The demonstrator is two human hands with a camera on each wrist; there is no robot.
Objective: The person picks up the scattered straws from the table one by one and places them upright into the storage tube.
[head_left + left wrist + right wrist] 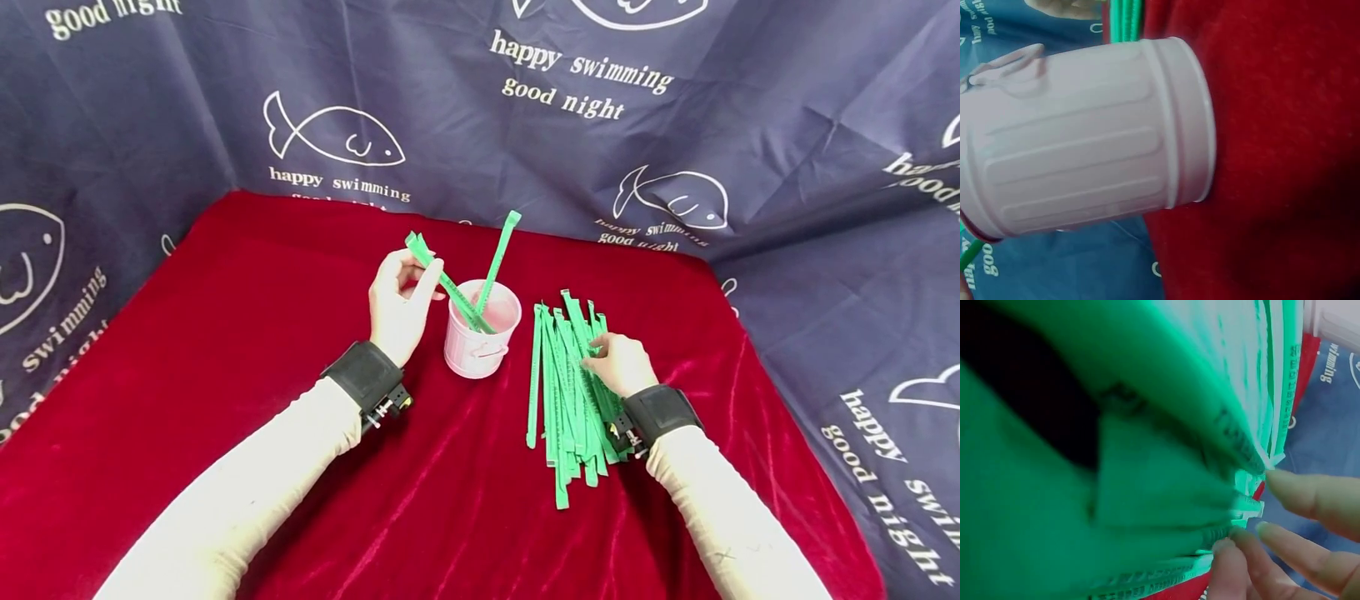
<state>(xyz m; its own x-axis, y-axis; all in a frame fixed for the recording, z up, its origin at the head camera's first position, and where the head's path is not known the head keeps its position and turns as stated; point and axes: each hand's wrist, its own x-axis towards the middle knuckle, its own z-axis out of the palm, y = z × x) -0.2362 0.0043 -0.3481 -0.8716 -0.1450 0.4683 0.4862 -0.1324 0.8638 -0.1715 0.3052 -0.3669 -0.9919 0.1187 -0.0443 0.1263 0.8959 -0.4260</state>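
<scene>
My left hand pinches green wrapped straws near their upper ends. They slant down into a pink ribbed bucket, where another green straw leans upright. In the left wrist view the bucket fills much of the frame, and the left fingers are mostly out of sight. Over the pile of green wrapped straws is my right hand. Its thumb and fingertips touch straw ends, with a gap between them; I cannot tell whether they grip one.
A dark red velvet cloth covers the table. Blue curtains printed with fish and lettering hang behind and at both sides. The bucket stands between my left hand and the straw pile. Each wrist wears a black band with a small camera.
</scene>
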